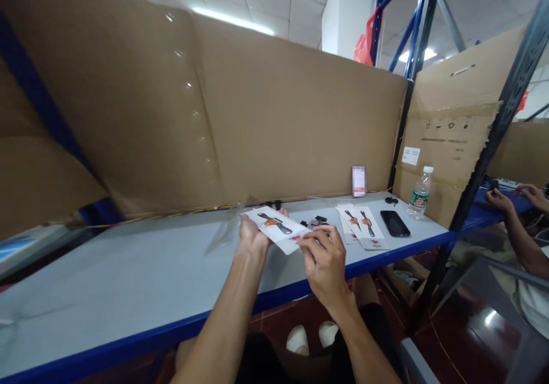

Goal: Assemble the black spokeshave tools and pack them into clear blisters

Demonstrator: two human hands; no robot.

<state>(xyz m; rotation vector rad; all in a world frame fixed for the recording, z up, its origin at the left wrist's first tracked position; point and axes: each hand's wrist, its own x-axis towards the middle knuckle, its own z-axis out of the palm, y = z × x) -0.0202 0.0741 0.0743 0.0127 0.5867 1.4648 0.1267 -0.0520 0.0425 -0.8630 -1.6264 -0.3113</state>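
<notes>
A white printed card (278,228) with a picture of a dark strap-like item is held tilted above the table. My left hand (254,232) supports it from below at its left end, the fingers partly hidden behind it. The fingertips of my right hand (321,252) pinch the card's near right corner. Similar cards (369,230) lie overlapping on the table to the right. Small dark parts (315,222) rest behind my right hand. Clear plastic film (227,228) shows just left of the card.
On the grey table (141,270) at the right are a black phone (395,223), a water bottle (420,194) and small black items (391,200). A lit phone (358,182) stands against the cardboard wall (300,121). Another person's hands (500,200) show at far right.
</notes>
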